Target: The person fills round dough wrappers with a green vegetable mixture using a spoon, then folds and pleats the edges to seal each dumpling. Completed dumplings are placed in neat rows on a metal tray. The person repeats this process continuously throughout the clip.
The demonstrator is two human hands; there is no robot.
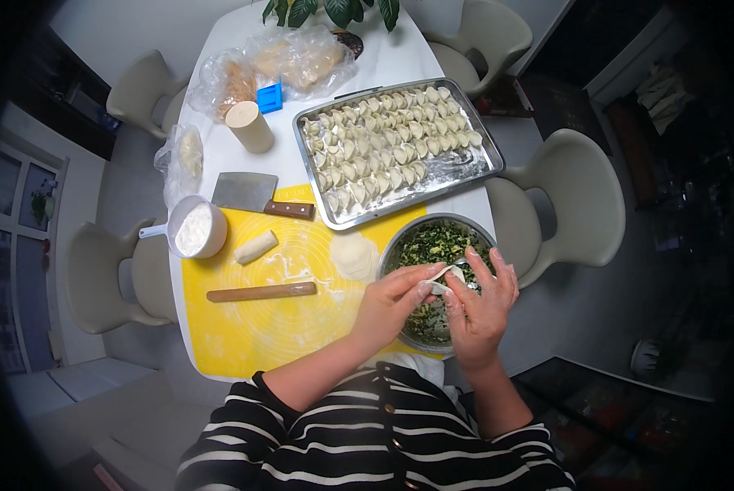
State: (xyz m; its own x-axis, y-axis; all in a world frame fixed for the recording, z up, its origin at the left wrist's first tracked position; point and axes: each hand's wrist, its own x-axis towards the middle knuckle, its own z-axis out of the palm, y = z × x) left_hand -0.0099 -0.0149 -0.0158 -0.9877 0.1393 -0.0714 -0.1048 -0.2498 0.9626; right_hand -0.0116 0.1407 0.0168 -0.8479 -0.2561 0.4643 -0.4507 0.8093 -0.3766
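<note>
Between both hands, above a steel bowl (pixel 386 251) of chopped green filling, is a partly folded dumpling wrapper (pixel 445 280). My left hand (pixel 397 301) pinches its left side; my right hand (pixel 480 307) pinches its right side with thumb and index finger, the other fingers spread. A spoon, mostly hidden, lies in the bowl. Left of the bowl, flat round wrappers (pixel 351 255) lie stacked on the yellow mat (pixel 219 344). A wooden rolling pin (pixel 261 292) and a dough roll (pixel 256 247) rest on the mat. Behind, a metal tray (pixel 459 170) holds rows of shaped dumplings.
A cleaver (pixel 247 191) lies at the mat's back edge, beside a handled cup of flour (pixel 193 230). Farther back stand a beige cylindrical container (pixel 250 127), a blue plastic piece (pixel 270 97) and plastic bags (pixel 302 58). Chairs (pixel 578 196) surround the white table.
</note>
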